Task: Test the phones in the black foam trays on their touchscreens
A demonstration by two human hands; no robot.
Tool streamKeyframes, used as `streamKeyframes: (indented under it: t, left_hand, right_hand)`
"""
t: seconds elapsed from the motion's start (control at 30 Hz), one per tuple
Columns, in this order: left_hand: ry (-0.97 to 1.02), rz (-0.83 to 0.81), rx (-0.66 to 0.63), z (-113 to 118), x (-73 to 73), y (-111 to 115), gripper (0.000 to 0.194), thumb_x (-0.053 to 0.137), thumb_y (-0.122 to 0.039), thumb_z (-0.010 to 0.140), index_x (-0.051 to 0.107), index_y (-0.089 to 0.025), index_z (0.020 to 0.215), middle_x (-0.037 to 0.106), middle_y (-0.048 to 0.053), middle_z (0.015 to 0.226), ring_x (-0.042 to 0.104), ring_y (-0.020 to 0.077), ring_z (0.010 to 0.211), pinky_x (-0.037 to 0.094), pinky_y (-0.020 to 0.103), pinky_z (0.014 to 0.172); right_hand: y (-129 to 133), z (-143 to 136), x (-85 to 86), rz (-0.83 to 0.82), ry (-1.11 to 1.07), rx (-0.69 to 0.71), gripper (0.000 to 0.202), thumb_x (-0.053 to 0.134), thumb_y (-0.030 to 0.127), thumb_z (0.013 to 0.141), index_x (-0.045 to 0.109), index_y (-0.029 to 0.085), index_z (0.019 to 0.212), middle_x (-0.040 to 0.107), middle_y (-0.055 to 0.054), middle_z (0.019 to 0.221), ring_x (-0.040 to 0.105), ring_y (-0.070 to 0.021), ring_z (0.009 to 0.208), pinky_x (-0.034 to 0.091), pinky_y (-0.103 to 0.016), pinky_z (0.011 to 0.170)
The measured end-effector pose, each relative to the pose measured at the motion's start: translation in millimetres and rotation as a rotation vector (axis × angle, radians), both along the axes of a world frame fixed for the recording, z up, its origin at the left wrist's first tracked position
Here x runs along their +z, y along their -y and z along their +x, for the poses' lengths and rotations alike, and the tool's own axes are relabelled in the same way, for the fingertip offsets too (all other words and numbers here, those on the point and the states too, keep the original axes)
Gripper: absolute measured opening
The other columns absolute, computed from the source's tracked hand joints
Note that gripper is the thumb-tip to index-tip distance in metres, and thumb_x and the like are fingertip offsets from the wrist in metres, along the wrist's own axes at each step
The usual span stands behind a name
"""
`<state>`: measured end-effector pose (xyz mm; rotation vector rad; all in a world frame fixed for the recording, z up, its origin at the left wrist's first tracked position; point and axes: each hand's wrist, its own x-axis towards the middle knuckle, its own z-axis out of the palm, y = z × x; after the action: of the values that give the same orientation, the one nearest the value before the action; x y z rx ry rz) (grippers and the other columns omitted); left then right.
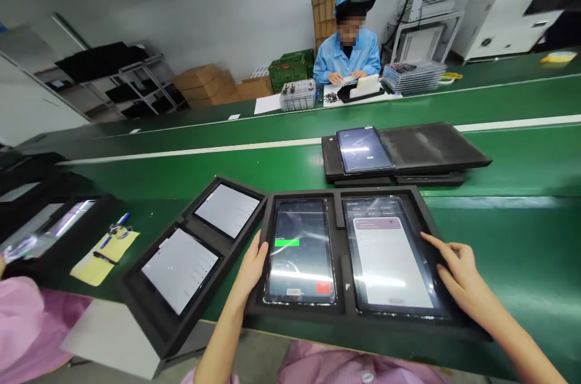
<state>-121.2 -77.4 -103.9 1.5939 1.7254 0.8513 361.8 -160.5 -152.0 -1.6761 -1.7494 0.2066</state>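
Note:
A black foam tray (340,263) lies before me on the green bench, with two tablets side by side in its recesses. The left tablet (300,269) has a dark screen with a green bar and a red square. A pale page with a mauve header fills most of the right tablet (385,257). My left hand (252,263) is closed on the tray's left edge, thumb on the rim and other fingers mostly hidden. At the right rim, my right hand (460,275) rests with its index finger stretched toward the right tablet and its thumb apart.
Left of me, another black tray (181,224) sits tilted over the bench edge with two lit tablets. Beyond are stacked trays (436,145) with a tablet on top. A yellow paper (102,257) bears pens. A pink sleeve (36,323) is at left; a co-worker (347,51) sits opposite.

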Motion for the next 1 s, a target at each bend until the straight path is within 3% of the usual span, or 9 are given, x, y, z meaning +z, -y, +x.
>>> streamKeyframes:
  t: [0.1, 0.2, 0.27, 0.4, 0.57, 0.7, 0.8, 0.87, 1.0]
  left_hand:
    - [-0.124, 0.028, -0.028, 11.2, 9.6, -17.9, 0.056, 0.041, -0.037, 0.1, 0.042, -0.021, 0.154, 0.051, 0.012, 0.155, 0.047, 0.028, 0.145, 0.037, 0.049, 0.123]
    - [-0.328, 0.168, -0.115, 25.6, 24.1, -19.3, 0.059, 0.042, -0.039, 0.102, 0.037, -0.022, 0.158, 0.04, 0.016, 0.162, 0.038, 0.0305, 0.151, 0.033, 0.055, 0.123]
    - [-0.496, 0.253, -0.216, 38.5, 34.5, -12.1, 0.052, 0.045, -0.04, 0.103, 0.046, -0.027, 0.153, 0.032, 0.014, 0.165, 0.029, 0.0341, 0.154, 0.026, 0.062, 0.124]
    - [-0.673, 0.239, -0.355, 68.8, 44.7, 6.7, 0.048, 0.045, -0.046, 0.104, 0.052, -0.035, 0.149, 0.028, 0.011, 0.168, 0.024, 0.0375, 0.154, 0.019, 0.071, 0.121]
    - [-0.705, 0.244, -0.309, 93.8, 34.1, 14.7, 0.055, 0.042, -0.054, 0.103, 0.053, -0.028, 0.15, 0.031, 0.018, 0.166, 0.028, 0.0405, 0.152, 0.015, 0.075, 0.12]
    - [-0.73, 0.232, -0.345, 99.2, 33.0, 15.7, 0.051, 0.047, -0.057, 0.101, 0.059, -0.034, 0.145, 0.03, 0.017, 0.167, 0.027, 0.0438, 0.152, 0.009, 0.082, 0.115]
    - [-0.715, 0.228, -0.28, 96.9, 35.9, 17.7, 0.052, 0.044, -0.055, 0.102, 0.055, -0.033, 0.148, 0.029, 0.017, 0.167, 0.028, 0.0445, 0.151, 0.008, 0.084, 0.114]
    - [-0.695, 0.244, -0.146, 92.7, 36.3, 19.1, 0.054, 0.039, -0.051, 0.104, 0.05, -0.027, 0.152, 0.03, 0.019, 0.166, 0.029, 0.0428, 0.151, 0.008, 0.082, 0.115]
    - [-0.671, 0.168, 0.13, 85.4, 34.4, 19.5, 0.051, 0.029, -0.041, 0.106, 0.06, -0.017, 0.139, 0.035, 0.022, 0.162, 0.031, 0.0423, 0.15, 0.006, 0.083, 0.115]
  right_hand:
    - [-17.1, -3.2, 24.3, 0.114, 0.194, 0.115, 0.041, 0.039, 0.041, 0.104, 0.073, 0.031, 0.124, 0.041, -0.016, 0.14, 0.043, -0.0403, 0.132, 0.04, -0.063, 0.105]
    - [-31.3, -15.4, 49.3, 0.127, 0.346, 0.314, 0.035, 0.046, 0.045, 0.103, 0.08, 0.038, 0.104, 0.035, -0.007, 0.155, 0.037, -0.0422, 0.137, 0.03, -0.068, 0.109]
    - [-41.9, -24.2, 58.1, 0.116, 0.38, 0.233, 0.038, 0.044, 0.044, 0.103, 0.08, 0.036, 0.099, 0.037, -0.009, 0.154, 0.04, -0.0425, 0.133, 0.03, -0.07, 0.107]
    - [-55.7, -30.4, 57.6, 0.136, 0.318, -0.005, 0.045, 0.037, 0.045, 0.104, 0.074, 0.024, 0.118, 0.042, -0.02, 0.147, 0.042, -0.0421, 0.128, 0.035, -0.068, 0.103]
    - [-49.1, -23.1, 48.0, 0.137, 0.17, 0.082, 0.048, 0.03, 0.042, 0.105, 0.073, 0.027, 0.118, 0.056, -0.014, 0.129, 0.051, -0.0353, 0.119, 0.042, -0.056, 0.098]
    - [-45.8, -22.6, 49.1, 0.157, 0.193, 0.109, 0.05, 0.03, 0.038, 0.105, 0.08, 0.032, 0.105, 0.056, -0.012, 0.126, 0.052, -0.0341, 0.116, 0.041, -0.054, 0.096]
    - [-46.0, -26.3, 52.9, 0.173, 0.226, 0.125, 0.05, 0.032, 0.036, 0.105, 0.082, 0.034, 0.099, 0.056, -0.011, 0.127, 0.052, -0.0334, 0.116, 0.039, -0.053, 0.096]
    - [-46.2, -28.6, 54.1, 0.177, 0.235, 0.113, 0.051, 0.032, 0.036, 0.105, 0.082, 0.034, 0.099, 0.057, -0.011, 0.126, 0.052, -0.033, 0.115, 0.04, -0.053, 0.095]
    - [-46.8, -27.2, 53.9, 0.142, 0.22, 0.048, 0.052, 0.033, 0.036, 0.104, 0.083, 0.033, 0.092, 0.059, -0.012, 0.124, 0.051, -0.0332, 0.115, 0.041, -0.055, 0.095]
